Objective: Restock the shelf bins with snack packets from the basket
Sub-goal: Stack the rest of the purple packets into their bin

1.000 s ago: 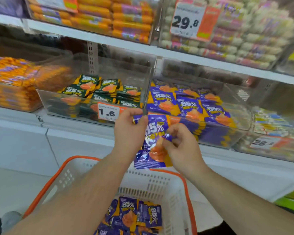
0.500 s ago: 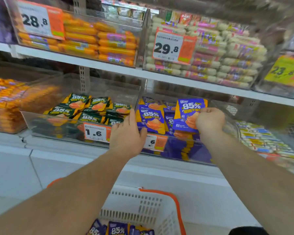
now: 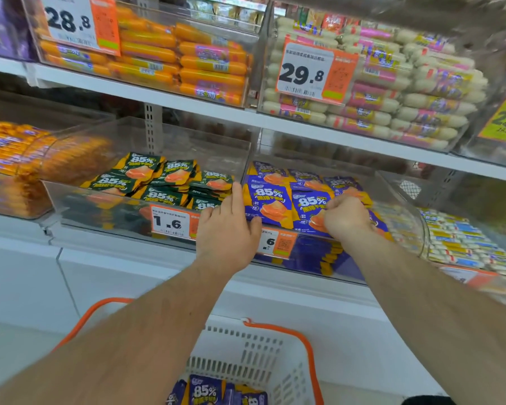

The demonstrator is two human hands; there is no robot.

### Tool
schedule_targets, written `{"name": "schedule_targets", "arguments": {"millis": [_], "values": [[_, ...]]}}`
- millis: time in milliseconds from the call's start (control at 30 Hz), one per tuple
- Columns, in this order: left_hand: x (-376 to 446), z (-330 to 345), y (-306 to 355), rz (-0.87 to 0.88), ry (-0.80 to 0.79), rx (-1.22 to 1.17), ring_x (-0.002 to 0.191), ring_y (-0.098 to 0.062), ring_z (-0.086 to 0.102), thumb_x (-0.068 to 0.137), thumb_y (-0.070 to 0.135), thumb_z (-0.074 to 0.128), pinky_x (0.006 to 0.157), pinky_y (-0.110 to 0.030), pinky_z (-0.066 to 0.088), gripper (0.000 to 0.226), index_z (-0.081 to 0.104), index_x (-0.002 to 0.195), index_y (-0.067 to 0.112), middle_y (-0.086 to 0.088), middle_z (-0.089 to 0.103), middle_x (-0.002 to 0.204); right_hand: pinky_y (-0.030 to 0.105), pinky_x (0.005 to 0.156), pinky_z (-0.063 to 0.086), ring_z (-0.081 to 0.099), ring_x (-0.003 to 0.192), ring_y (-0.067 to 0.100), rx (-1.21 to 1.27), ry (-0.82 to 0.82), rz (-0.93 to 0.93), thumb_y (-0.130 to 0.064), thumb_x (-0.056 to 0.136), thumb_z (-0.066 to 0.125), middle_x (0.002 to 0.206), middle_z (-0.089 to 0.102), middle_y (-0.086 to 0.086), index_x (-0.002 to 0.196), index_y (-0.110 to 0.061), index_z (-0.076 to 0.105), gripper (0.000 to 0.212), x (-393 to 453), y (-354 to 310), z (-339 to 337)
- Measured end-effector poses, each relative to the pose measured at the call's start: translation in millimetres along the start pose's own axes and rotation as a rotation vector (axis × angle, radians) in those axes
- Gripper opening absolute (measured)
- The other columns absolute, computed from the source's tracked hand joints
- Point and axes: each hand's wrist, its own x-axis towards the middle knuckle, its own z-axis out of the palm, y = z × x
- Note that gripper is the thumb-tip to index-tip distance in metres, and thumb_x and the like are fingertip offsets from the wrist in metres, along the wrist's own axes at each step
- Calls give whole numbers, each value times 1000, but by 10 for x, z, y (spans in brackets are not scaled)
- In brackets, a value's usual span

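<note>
- Here, the right hand [image 3: 345, 219] was curled into a fist at the front of the clear bin [image 3: 310, 159] in the middle right of the frame, its fingers pinching the lower edge of a purple snack packet [image 3: 311, 207] that stood at the front of the bin's stack.
- The left hand [image 3: 227, 229] lay with straight, spread fingers against the front walls where that bin met the neighbouring green-packet bin [image 3: 187, 135], holding nothing; its forefinger pointed up along the seam between the two.
- A second purple packet [image 3: 270, 201] stood just beside the pinched one, to its left, with more purple packets [image 3: 304, 178] lying behind them.
- The green-packet bin held green packets [image 3: 158, 179] in a loose pile, and an orange-and-white price tag [image 3: 170, 222] reading 1.6 sat on its front wall.
- Another price tag [image 3: 278, 244] on the purple bin's front was partly hidden by the left hand.
- At the bottom centre of the frame, a white basket [image 3: 246, 355] with orange handles [image 3: 307, 346] stood below the arms, with more purple snack packets [image 3: 205, 391] lying in its bottom.
- On the upper shelf [image 3: 158, 97], bins held orange sausage sticks [image 3: 205, 57] at upper left and pale sausage sticks [image 3: 415, 97] at upper right, tagged 28.8 and 29.8.
</note>
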Motion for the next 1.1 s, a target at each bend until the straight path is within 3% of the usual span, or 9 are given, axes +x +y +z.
{"name": "schedule_targets", "arguments": {"millis": [233,300,433,500,567,733,867,1000,1100], "values": [[14,21,-2,17,7,-26,126,-24,49,98,50,36,110,-39,28,76,2,154,10,-3,46,146,40,94,47,55,113,31,-132,11,-28,-25,88,63,125,59,7,106,-25,66,18,-23,63,10],[40,15,-18,27,-18,-94,135,-24,40,99,48,37,115,-39,21,76,3,153,9,-6,36,153,42,96,45,52,114,34,-211,142,-103,-24,84,65,123,56,9,102,-23,69,19,-118,62,8],[-107,-73,-146,94,135,-309,137,-33,33,92,37,49,113,-45,27,65,35,143,0,-18,33,151,43,69,42,55,83,39,-80,544,-801,-5,65,53,86,56,16,78,-9,63,16,-492,48,141],[-388,-28,-294,123,269,-364,122,-33,45,85,33,50,99,-43,37,56,49,130,1,-17,46,133,39,63,38,51,72,33,-6,389,-1036,-9,65,48,73,53,12,70,-9,56,10,-780,22,370],[-744,113,-490,86,199,-388,109,-31,51,84,29,52,88,-41,40,47,53,124,5,-14,50,123,35,61,35,48,67,29,55,177,-1087,-12,65,45,66,52,7,67,-10,53,8,-1055,27,683],[-1388,542,-1002,-274,-501,-404,96,-18,57,94,18,52,84,-37,49,43,45,136,17,0,55,123,34,67,47,57,80,27,-148,-515,-648,-6,78,57,83,61,3,75,-19,54,13,-1500,489,1650],[-1725,784,-1289,-391,-816,-342,91,-17,60,97,20,49,78,-35,53,37,47,134,19,1,59,117,32,62,42,51,70,22,-260,-894,-202,-6,90,50,74,52,8,73,-11,52,17,-1812,1099,2308],[-1899,964,-1491,-444,-932,-284,97,-21,59,99,25,45,85,-38,53,32,52,130,19,-3,60,125,29,47,26,32,49,16,-297,-996,191,-17,85,66,58,33,2,64,-15,37,35,-2092,1593,2626],[-1940,1098,-1588,-501,-957,-283,98,-21,59,100,28,45,83,-38,53,34,50,132,20,-2,58,128,25,42,27,39,52,12,-303,-903,427,-35,93,59,71,47,2,99,-7,53,29,-2207,1771,2768]]}}
